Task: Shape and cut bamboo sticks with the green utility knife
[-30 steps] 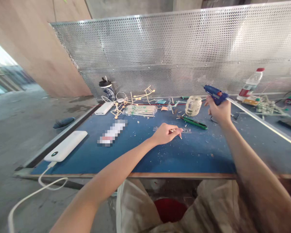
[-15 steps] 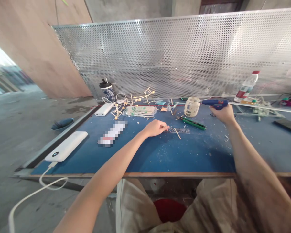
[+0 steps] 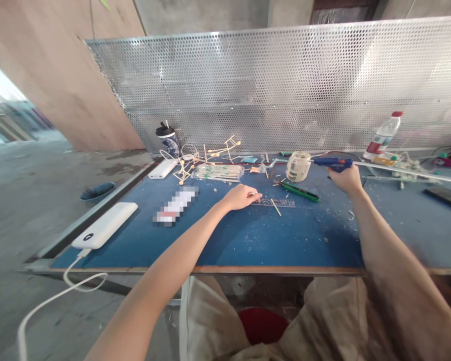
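Note:
My right hand [image 3: 346, 178] is wrapped round the handle of a blue hot glue gun [image 3: 332, 162]. The gun points left, its nozzle by a translucent round container [image 3: 298, 167]. Closed fingers on my left hand [image 3: 242, 196] pinch a short pale stick [image 3: 253, 194], mostly hidden by them. That hand rests low over the table at the left end of a clear ruler [image 3: 285, 203]. A loose wooden stick [image 3: 275, 207] lies slantwise across the ruler. Just behind are green-handled pliers [image 3: 300, 191].
Behind the table [image 3: 225, 245] stands a perforated metal panel [image 3: 240, 90]. Bagged sticks [image 3: 218, 173], a stick frame [image 3: 225, 148], a lidded cup [image 3: 168, 140] and a white power bank [image 3: 105, 225] are on the left. A bottle [image 3: 384, 135] stands at the back right.
The glue gun has shifted very slightly left and down with my right hand. My left hand stays in place with the short stick; the view has moved a little.

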Demonstrator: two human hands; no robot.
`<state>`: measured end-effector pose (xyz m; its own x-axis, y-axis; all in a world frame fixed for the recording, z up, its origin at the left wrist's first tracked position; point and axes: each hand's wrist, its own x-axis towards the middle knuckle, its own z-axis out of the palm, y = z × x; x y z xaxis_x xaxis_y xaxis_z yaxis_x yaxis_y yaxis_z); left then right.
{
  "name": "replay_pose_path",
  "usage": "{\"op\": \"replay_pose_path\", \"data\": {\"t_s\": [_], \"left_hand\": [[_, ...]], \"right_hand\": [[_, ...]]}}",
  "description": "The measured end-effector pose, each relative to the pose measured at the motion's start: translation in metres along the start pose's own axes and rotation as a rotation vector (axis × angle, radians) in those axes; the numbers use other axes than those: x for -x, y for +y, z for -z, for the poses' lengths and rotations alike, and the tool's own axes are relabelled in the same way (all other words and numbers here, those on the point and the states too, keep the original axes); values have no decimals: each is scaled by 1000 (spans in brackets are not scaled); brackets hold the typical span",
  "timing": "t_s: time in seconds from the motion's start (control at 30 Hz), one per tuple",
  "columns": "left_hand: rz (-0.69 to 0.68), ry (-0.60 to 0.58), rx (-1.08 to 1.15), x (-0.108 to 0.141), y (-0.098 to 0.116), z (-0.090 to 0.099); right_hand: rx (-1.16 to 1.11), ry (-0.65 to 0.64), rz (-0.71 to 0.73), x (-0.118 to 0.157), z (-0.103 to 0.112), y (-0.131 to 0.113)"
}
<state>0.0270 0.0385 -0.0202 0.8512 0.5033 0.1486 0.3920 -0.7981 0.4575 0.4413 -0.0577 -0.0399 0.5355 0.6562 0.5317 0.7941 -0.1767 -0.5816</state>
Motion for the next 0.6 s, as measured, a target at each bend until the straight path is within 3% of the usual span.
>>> {"op": "replay_pose_path", "data": {"t_s": [0.23,0.6], "left_hand": [[6,-11,5,0,-1,-1],[6,-10,5,-1,-3,-2]], "right_hand": [[-41,-90,68,7,1,-8],[9,10,-40,2,-9,-2]]}}
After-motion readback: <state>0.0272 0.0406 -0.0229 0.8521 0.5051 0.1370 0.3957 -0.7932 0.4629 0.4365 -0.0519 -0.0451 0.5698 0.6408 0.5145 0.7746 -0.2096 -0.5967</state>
